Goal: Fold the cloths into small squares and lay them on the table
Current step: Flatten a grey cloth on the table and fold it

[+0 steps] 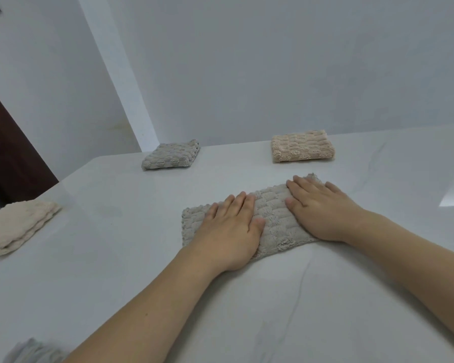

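A grey textured cloth (273,218) lies folded into a long strip in the middle of the white table (116,271). My left hand (231,229) presses flat on its left half, fingers straight. My right hand (323,210) presses flat on its right half, fingers spread toward the far edge. A folded grey cloth (171,155) sits at the far left corner. A folded beige cloth (302,146) rests at the far edge. A cream cloth (16,226) lies folded at the left edge.
A white wall (273,61) rises right behind the table's far edge. A dark brown door (8,158) stands at the left. A blurred grey cloth (34,352) shows at the bottom left corner.
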Tool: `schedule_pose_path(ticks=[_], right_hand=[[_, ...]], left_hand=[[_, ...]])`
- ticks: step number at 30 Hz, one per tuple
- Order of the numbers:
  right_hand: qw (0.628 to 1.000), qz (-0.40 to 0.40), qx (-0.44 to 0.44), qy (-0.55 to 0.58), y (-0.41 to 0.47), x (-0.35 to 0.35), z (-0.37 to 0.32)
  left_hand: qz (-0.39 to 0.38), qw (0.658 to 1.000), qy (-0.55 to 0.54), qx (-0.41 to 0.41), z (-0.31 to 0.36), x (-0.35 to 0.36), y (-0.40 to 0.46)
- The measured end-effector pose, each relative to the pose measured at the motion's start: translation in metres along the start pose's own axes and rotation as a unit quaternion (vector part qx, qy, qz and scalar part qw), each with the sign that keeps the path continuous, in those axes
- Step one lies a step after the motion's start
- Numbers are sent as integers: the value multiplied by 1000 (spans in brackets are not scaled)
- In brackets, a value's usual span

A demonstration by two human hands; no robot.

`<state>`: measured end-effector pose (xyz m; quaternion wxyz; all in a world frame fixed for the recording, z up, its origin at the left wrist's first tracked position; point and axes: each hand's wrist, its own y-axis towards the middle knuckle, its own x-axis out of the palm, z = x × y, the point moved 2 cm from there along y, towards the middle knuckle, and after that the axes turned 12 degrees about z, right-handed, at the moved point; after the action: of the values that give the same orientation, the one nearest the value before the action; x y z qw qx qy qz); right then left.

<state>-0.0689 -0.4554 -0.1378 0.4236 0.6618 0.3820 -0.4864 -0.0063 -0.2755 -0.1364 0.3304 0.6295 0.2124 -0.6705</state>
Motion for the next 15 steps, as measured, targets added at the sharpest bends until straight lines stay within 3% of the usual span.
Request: schedule_pose_path(ticks=[5,8,11,13,15], right_hand=[[998,-29,48,-11,5,-6,21],[996,-2,66,-68,6,-10,18],[997,66,19,-45,4,-16,-5],[998,43,-23,33,0,-13,-23],[998,0,-58,32,-5,-2,-30]], left_hand=[[-38,997,17,-59,-30,-6,2],[-28,995,52,-83,-33,-10,1],[39,997,48,-47,-13,-11,2],[36,999,14,-6,0,-7,1],[5,1000,11,11,3,-1,0]])
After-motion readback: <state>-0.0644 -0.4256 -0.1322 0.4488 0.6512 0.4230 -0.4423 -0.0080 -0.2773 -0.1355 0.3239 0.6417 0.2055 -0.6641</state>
